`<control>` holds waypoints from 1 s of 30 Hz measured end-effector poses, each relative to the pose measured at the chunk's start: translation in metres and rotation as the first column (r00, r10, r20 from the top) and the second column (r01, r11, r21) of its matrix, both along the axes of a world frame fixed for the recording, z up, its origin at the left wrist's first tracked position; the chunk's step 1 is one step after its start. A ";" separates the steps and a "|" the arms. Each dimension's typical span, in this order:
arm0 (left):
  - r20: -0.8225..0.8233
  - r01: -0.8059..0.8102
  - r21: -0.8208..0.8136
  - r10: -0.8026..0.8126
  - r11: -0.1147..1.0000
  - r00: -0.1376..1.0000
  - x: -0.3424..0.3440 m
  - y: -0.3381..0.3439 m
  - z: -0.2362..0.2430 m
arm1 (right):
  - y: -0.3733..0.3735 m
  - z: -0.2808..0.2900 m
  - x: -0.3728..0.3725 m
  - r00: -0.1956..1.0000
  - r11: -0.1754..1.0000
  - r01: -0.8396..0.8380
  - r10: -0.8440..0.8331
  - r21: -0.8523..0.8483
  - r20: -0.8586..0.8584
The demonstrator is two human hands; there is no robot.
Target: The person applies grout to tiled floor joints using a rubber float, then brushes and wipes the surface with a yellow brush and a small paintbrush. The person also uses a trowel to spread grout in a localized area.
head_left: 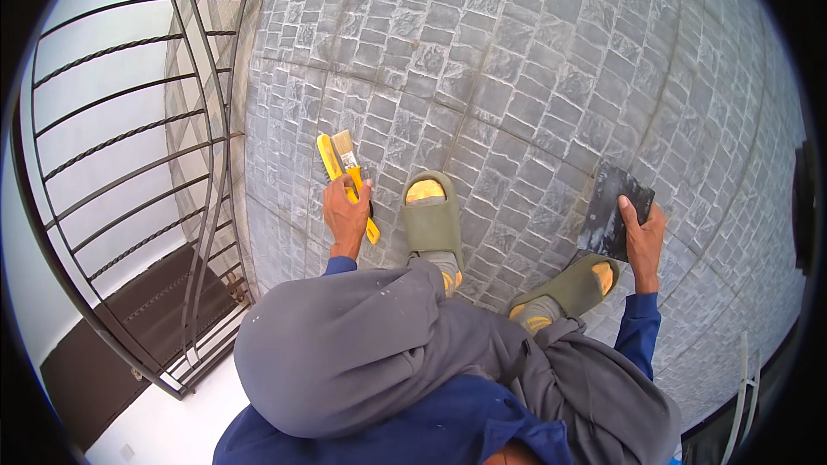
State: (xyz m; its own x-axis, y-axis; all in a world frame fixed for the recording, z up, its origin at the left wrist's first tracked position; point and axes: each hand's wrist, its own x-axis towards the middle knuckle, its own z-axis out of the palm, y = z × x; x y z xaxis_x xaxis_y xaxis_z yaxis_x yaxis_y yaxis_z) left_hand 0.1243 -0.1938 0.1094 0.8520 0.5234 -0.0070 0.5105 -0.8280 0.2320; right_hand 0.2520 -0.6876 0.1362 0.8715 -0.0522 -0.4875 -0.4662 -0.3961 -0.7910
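Over grey paving (508,112), left hand (347,213) and right hand (644,237) reach well apart.

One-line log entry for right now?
left hand: holds paintbrush, yellow tool | right hand: holds dark sheet | floor: grey, stone-patterned

The one view is taken by a wide fisheye camera on the wearer's head (the left of a side-by-side pair), facing steeply down. The shirt (353,430) at the lower edge and the trousers (327,353) loom nearest; past them, farther from the lens, come both hands (346,217), the slippers (435,220) and the floor (508,52), which runs on to the top. The railing (142,122) fills the left side, and floor joints bend toward the dark round rim
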 end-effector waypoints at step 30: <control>-0.118 0.297 0.041 -0.291 0.954 0.950 0.188 -0.006 0.085 | -0.007 -0.010 -0.074 0.931 0.910 0.350 -0.313 0.222 -0.185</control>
State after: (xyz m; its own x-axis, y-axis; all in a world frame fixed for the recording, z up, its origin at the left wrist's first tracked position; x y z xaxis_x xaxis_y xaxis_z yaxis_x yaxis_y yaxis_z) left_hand 0.3119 -0.2002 0.1941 0.9639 0.2522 -0.0857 0.2621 -0.9554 0.1360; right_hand 0.1776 -0.6941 0.1258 0.7451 -0.1883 -0.6398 -0.6515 0.0001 -0.7587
